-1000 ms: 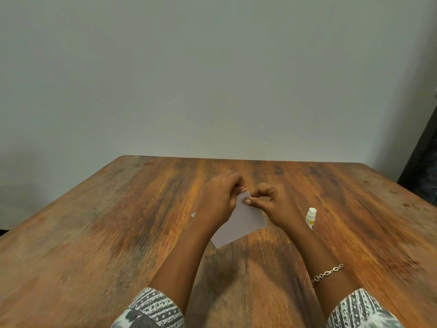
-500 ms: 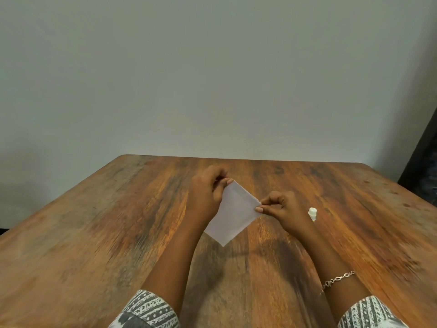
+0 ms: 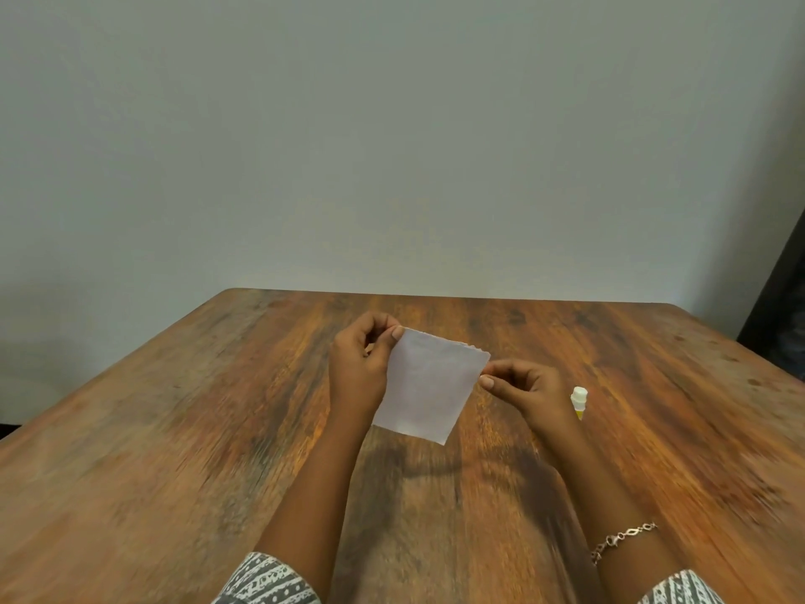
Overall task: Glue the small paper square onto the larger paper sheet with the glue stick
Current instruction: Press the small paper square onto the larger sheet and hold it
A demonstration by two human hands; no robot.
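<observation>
Room: I see a plain pale wall (image 3: 392, 146) behind a worn wooden counter (image 3: 174, 429), with something dark at the far right edge that I cannot make out.
Paper: one white sheet (image 3: 429, 385) is held up off the counter, tilted, its top edge ragged; its shadow falls on the wood below. I cannot tell whether this is the small square or the larger sheet, and I see only this one piece.
Left hand: my view shows the left hand (image 3: 359, 364) pinching the sheet's upper left corner between thumb and fingers, the other fingers curled in.
Right hand: the right hand (image 3: 527, 394) pinches the sheet's right corner with thumb and forefinger, closed narrowly on the edge.
Glue stick: the glue stick (image 3: 579, 402) stands upright on the counter just beside the right hand, white cap on top, yellow body below, partly hidden by the wrist.
Wrist: a thin chain bracelet (image 3: 623, 540) sits on the right forearm.
Sleeves: patterned grey-and-white sleeves (image 3: 265, 579) show at the bottom edge.
</observation>
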